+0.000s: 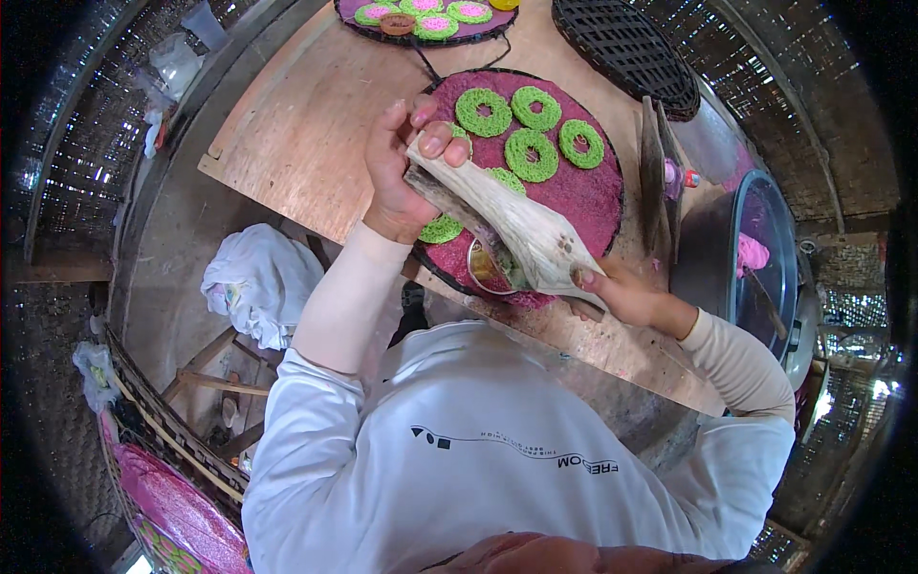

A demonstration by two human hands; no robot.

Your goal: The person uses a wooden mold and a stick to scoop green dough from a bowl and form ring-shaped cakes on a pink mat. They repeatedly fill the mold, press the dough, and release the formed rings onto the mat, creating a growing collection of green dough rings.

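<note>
Both my hands grip a long wooden tool wrapped in off-white cloth [524, 218], tilted from upper left to lower right over the tray. My left hand [406, 172] has its fingers curled round the upper end. My right hand [626, 295] is closed round the lower end, thumb on top. A round, gold-coloured piece [489, 268] shows beneath the tool; whether it is attached cannot be made out. Below lies a round tray lined with magenta cloth [595, 209]. Several bright green, textured rings [531, 156] rest on it, some partly hidden by my left hand and the tool.
At the far edge, another round tray [459, 36] holds green rings with pink centres. A dark woven tray [626, 53] lies at the far right. Dark wooden pieces [654, 182] and a large grey basin [765, 258] stand right. White cloth [263, 282] hangs left of the plywood table [287, 143].
</note>
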